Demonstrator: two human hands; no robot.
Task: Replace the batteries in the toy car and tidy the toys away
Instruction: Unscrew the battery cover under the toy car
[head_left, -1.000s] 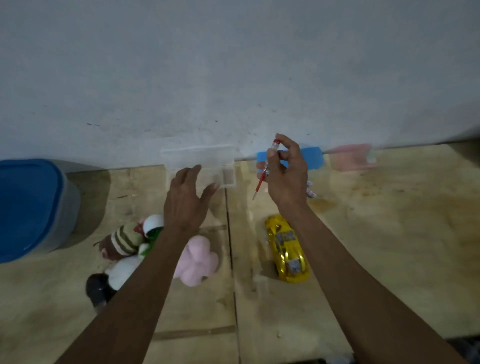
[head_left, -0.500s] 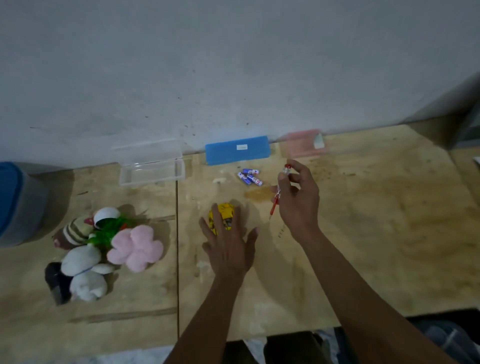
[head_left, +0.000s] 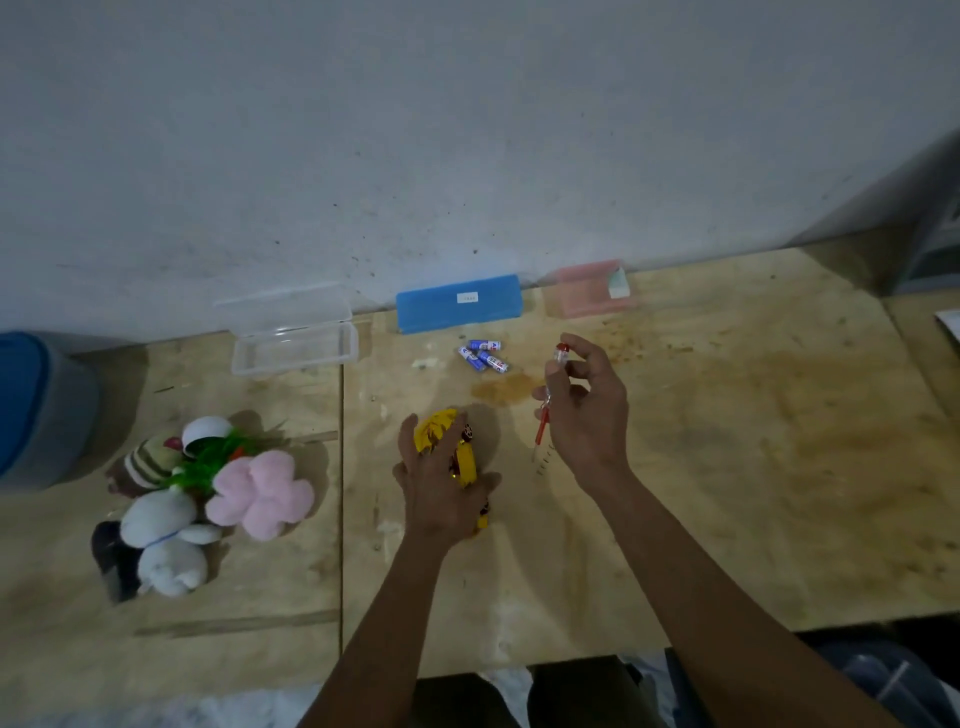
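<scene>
The yellow toy car is tipped on its side on the wooden table, and my left hand grips it from above, hiding its rear half. To the right, above the table, my right hand pinches a red-handled screwdriver, tip pointing down. Several blue batteries lie loose behind the car, near the wall.
Along the wall stand an open clear plastic box, a shut blue case and a pink box. A heap of plush toys lies at the left. A blue-lidded grey bin stands at the far left.
My left hand moved from the clear box onto the car, closed round it and tipped it onto its side. My right hand kept hold of the screwdriver. The camera view shifted to the right.
</scene>
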